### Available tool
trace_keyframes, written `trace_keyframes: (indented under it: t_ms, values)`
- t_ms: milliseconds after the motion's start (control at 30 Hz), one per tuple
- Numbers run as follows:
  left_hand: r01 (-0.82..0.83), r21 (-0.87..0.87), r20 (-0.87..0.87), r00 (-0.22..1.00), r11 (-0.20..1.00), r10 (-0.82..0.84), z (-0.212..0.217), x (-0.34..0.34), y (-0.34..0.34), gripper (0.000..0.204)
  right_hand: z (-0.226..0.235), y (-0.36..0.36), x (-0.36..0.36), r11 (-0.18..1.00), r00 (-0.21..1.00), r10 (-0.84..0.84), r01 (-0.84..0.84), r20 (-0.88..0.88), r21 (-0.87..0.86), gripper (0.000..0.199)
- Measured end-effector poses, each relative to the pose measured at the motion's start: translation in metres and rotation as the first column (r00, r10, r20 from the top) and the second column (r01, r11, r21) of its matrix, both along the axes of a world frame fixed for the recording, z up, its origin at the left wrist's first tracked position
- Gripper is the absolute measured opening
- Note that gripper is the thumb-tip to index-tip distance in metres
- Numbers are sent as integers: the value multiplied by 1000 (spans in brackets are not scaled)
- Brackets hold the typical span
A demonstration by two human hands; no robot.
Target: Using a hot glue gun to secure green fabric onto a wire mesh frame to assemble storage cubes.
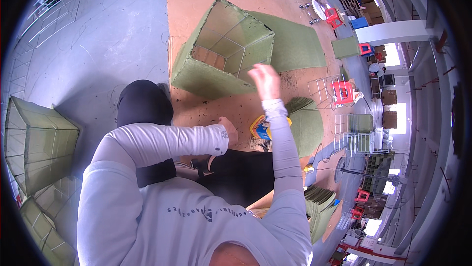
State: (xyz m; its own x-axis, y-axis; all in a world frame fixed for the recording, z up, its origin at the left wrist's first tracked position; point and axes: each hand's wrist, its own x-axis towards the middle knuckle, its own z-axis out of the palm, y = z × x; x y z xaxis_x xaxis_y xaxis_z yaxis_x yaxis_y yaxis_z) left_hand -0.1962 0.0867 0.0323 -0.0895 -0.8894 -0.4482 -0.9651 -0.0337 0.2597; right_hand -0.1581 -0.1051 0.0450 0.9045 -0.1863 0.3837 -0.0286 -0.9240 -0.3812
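A large green fabric-covered wire-frame box [196,81] lies ahead of me with its open end turned my way, the wire grid showing inside. My right hand [266,80] is raised in front of the box's right lower rim. Its fingers are bent and held together; whatever they hold is too small to make out, and contact with the rim is unclear. Lower and to the left, my left hand [229,130] is closed below the box, fingers partly hidden. Between my arms stands a yellow and blue container [260,127].
Green sheets [306,125] lie stacked to my right, and another green panel [297,44] extends behind the box. Left of me stand more green wire-frame boxes [42,143]. A red stool [343,93] and a wire frame [319,91] are farther right. Brown sheeting [184,10] covers the floor ahead.
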Motion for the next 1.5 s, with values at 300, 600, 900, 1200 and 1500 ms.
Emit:
trace_keyframes:
  t_ms: [300, 600, 900, 1200, 1500]
  values:
    - [-12, -173, -23, 1000, 985, 8, -1, 2, 4, 20, -25, -122, 50, 771, 858, -399, 505, -325, 387, 32]
    - [-88, -104, -106, 991, 991, 77, -13, -6, -9, 28, -69, -148, 73, 867, 919, -393, 368, -7, -337, 33]
    - [-83, -72, -118, 990, 994, 74, -13, -2, -7, 27, -24, -121, 80, 795, 632, -489, 607, -601, -9, 60]
    - [-109, -139, -76, 992, 984, 99, 6, 13, 5, 24, -19, -88, 61, 839, 875, -448, 340, -184, -424, 34]
    - [-94, -116, -35, 995, 989, 91, 3, 9, 8, 20, 9, 11, -18, 944, 940, 246, -287, -236, -163, 15]
